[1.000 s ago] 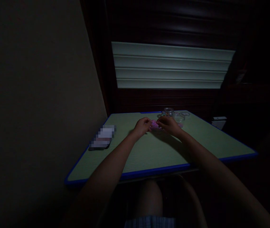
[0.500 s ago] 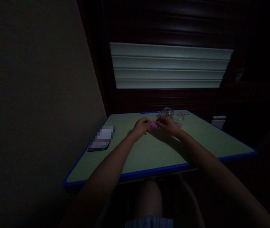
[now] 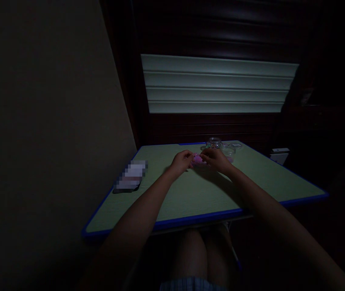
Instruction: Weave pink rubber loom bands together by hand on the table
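A small pink object [image 3: 197, 158] lies between my two hands over the middle of the table; in the dim light its exact kind cannot be made out. My left hand [image 3: 180, 161] holds its left side with closed, curled fingers. From the right, my right hand [image 3: 215, 159] pinches at it with thumb and fingertips. Just behind my right hand stand a clear glass jar [image 3: 214, 142] with small colourful things inside and a clear round container [image 3: 229, 152] with something pink at its bottom.
The pale green table [image 3: 178, 202] has a raised blue edge. A blurred-out flat item [image 3: 130, 176] lies near its left edge. Toward the back right rests a clear round lid [image 3: 236, 145]. A wall [image 3: 53, 121] runs close along the left, and a white box [image 3: 279, 155] stands beyond the right edge.
Both hands stay nearly in place, with only small finger shifts around the pink object. Below the table, the legs have moved closer together.
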A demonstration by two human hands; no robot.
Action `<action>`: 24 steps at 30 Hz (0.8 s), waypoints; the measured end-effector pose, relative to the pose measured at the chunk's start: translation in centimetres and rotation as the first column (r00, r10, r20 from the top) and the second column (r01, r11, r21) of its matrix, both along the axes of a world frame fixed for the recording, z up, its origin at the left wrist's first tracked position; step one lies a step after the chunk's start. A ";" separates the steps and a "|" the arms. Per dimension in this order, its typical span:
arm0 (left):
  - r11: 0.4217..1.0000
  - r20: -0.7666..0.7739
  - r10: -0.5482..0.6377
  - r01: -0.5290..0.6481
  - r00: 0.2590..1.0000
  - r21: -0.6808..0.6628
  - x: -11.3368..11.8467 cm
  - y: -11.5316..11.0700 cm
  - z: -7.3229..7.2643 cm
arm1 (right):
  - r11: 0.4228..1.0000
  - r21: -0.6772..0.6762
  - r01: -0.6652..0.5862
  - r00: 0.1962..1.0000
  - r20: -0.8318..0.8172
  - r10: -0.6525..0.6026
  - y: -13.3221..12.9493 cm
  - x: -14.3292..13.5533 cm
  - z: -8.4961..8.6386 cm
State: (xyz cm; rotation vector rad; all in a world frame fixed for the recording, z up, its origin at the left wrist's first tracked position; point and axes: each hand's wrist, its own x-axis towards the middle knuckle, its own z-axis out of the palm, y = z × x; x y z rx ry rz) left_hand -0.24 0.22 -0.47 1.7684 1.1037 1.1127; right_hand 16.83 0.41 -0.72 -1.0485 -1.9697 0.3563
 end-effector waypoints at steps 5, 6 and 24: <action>0.999 -0.019 0.006 -0.005 1.000 0.054 0.1 -0.2 0.0 | 1.000 0.013 0.004 1.000 0.031 -0.005 0.0 0.1 0.0; 0.997 -0.040 0.010 -0.007 0.999 0.082 0.1 -0.2 0.0 | 1.000 0.018 0.011 0.999 0.048 -0.011 -0.1 0.1 0.0; 0.768 -0.724 0.397 0.228 0.565 0.599 -1.2 -1.7 0.5 | 0.931 0.249 0.268 0.841 0.411 -0.352 -1.6 1.0 1.1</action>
